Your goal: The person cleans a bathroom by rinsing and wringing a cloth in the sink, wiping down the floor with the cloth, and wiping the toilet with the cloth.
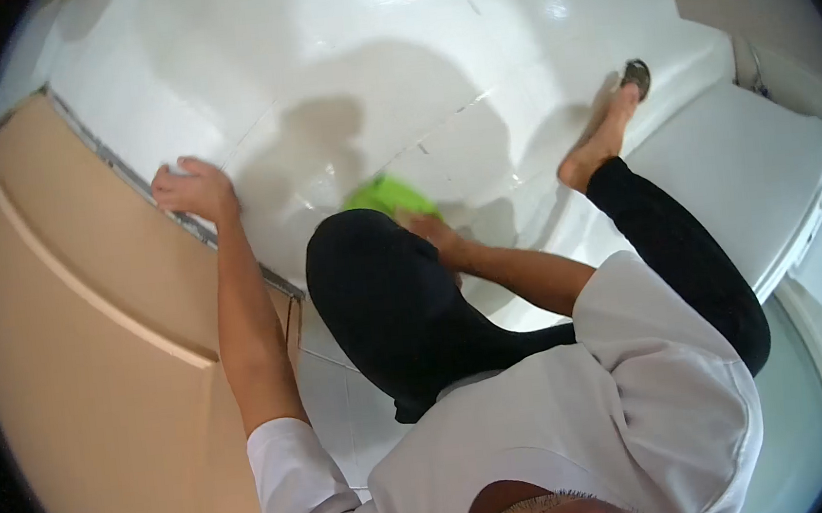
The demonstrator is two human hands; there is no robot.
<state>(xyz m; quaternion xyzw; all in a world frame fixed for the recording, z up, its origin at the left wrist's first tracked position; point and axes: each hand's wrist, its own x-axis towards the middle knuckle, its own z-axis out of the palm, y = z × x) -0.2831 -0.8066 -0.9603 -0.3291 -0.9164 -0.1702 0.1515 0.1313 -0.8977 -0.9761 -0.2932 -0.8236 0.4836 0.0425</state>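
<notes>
My left hand [198,190] is at the grey-edged side of a beige door-like panel [125,233], its fingers curled over that edge. My right hand [436,235] is closed on a bright green cloth [392,196] and presses it to the glossy white tiled surface [397,101]. Motion blurs the cloth and the fingers slightly. Part of the cloth and part of that hand are hidden behind my bent knee [374,279].
A long raised strip [81,285] runs along the beige panel. On the right, my bare foot [602,147] rests by a white ledge [697,65], its toes near a dark round object [637,76]. Beside my leg is a white lid-like surface [730,155].
</notes>
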